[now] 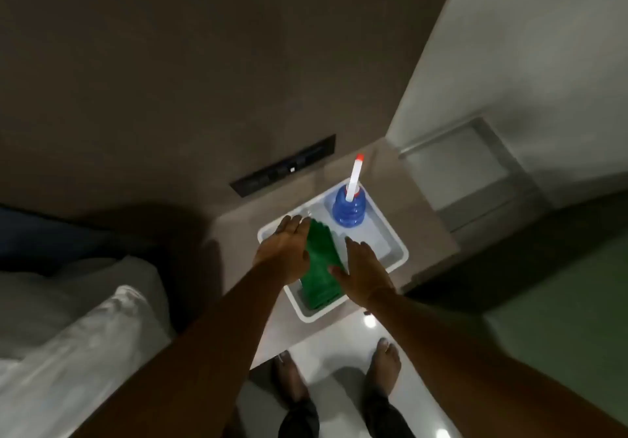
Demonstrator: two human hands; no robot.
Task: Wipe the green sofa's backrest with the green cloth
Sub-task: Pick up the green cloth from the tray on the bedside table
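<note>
Hands flat, palms down, fingers spread and gripping nothing: left hand (pixel 287 250) and right hand (pixel 365 273) flank the cloth (pixel 321 269). Cloth lies folded in the tray (pixel 397 242) between both sets of fingers, left ones overlapping its edge. Long axis runs near-to-far, parallel to the fingers, far end toward the bottle (pixel 347 208).

- Tray (pixel 396 234) sits on the bedside ledge (pixel 431 230).
- Cloth (pixel 321 264) lies in the tray, near end.
- Spray bottle (pixel 347 207) stands in the tray, far end.
- Left hand (pixel 283 250) and right hand (pixel 365 273) flank the cloth over the tray.
- Bed (pixel 78 329) lies left of the tray.
- Switch panel (pixel 283 170) on the wall behind the tray.
</note>
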